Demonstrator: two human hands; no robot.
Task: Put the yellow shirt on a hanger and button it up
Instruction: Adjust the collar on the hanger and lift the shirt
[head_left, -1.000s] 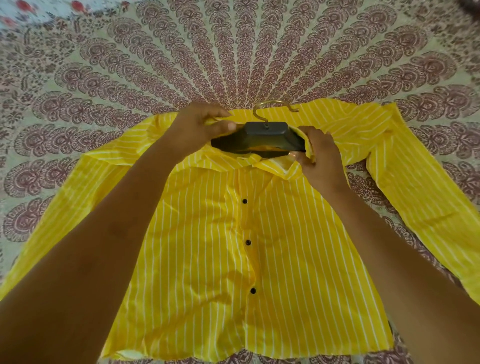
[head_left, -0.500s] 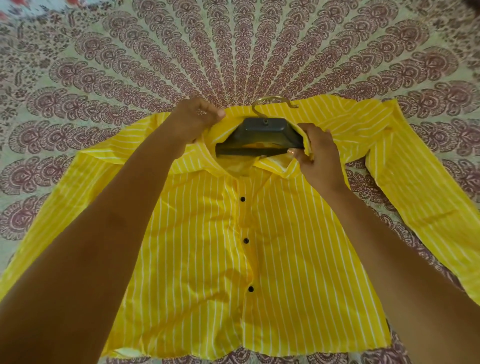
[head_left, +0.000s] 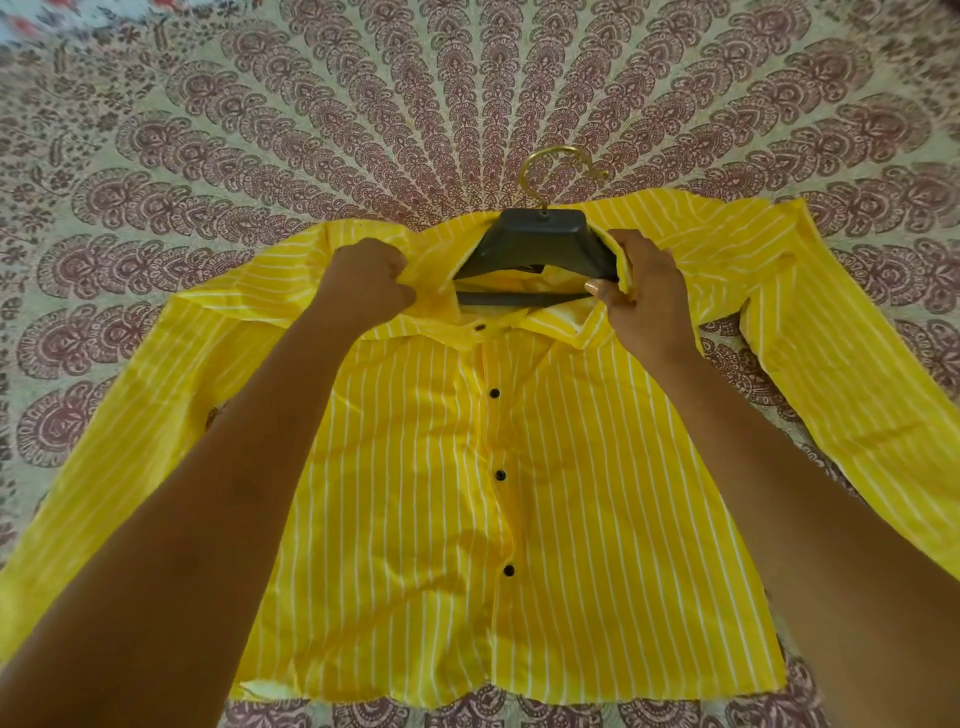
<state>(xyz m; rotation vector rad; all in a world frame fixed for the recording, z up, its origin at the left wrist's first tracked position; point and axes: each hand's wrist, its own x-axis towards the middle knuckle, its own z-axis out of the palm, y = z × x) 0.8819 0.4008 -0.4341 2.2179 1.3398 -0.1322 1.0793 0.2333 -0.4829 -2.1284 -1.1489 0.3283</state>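
Note:
A yellow shirt with white stripes lies front-up on the bed, sleeves spread to both sides. Its placket runs down the middle with several black buttons. A dark grey hanger with a brass hook sits inside the neck opening, its arms hidden under the shoulders. My left hand grips the collar fabric at the left of the neck. On the right side my right hand pinches the collar edge against the hanger's end.
A cream bedspread with a maroon mandala print covers the whole surface under and around the shirt. My two forearms cross the lower part of the shirt.
My left hand let go of the hanger and took the left collar. The collar has been pulled down off the hanger, so more of its grey body and hook shows.

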